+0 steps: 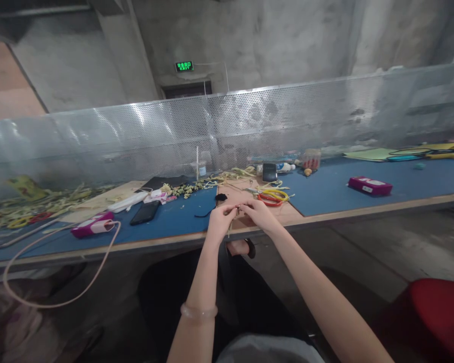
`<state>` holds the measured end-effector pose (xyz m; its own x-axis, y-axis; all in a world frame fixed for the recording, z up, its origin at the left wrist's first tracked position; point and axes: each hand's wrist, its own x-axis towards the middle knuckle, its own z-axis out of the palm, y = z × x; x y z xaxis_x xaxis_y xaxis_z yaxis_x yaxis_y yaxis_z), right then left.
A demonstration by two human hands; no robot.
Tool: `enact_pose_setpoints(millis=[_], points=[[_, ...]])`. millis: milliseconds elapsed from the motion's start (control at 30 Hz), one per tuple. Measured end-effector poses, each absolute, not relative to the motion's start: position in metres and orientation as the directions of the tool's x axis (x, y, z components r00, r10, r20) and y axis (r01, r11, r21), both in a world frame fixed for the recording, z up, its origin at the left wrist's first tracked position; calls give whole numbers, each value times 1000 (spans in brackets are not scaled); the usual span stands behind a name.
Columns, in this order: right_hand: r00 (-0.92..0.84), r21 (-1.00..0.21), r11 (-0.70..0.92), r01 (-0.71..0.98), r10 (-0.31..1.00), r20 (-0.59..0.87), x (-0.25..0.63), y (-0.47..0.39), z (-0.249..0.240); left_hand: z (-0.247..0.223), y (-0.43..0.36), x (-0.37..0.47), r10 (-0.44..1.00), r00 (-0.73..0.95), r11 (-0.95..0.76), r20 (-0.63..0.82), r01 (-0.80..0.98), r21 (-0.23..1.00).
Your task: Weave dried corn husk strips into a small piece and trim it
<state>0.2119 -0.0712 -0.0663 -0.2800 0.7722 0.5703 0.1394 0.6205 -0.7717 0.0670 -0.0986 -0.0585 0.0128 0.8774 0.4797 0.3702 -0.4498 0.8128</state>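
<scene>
Over the front edge of a tan board (pixel 293 214), my left hand (pixel 220 220) and my right hand (pixel 260 214) meet with fingertips pinched together. Between them is a small brownish piece (pixel 238 208), too small and covered to name. A thin pale strip (pixel 230 231) hangs beneath my left fingers. Just beyond the hands lies a small black fuzzy thing (pixel 221 197) with a dark cord (pixel 203 216) trailing left. Scissors with yellow handles (pixel 275 193) and a red-handled pair (pixel 268 201) lie beyond my right hand.
Pale green strips (pixel 242 174) are strewn behind the board near a black box-like object (pixel 270 172). Leftward are a black phone (pixel 145 213) and a magenta box (pixel 93 225) with a looping cable (pixel 66 305). Another magenta box (pixel 370 186) sits right. A perforated metal screen (pixel 245 116) closes the back.
</scene>
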Motion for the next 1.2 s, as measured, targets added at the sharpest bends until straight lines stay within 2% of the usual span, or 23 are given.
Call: enact_pose_setpoints(millis=[200,400,667,1000,1200], points=[[-231,-719,671,179,739,633,210,-79,-63,-61,-94,65,884,14,-440,468,364,821],[-131,-645,699,310,703,699,206,-78,-68,-60,-95,66,888,-19,-421,459,366,830],[-124,-572,710,411,665,737,201,-76,-74,-63,-91,65,871,-36,-440,489,383,812],[-116,-532,666,523,674,729,197,-75,-76,-69,-84,65,872,-58,-440,486,341,831],[-118,-531,688,495,658,743,198,-73,-77,-68,-84,63,884,-36,-429,465,332,840]])
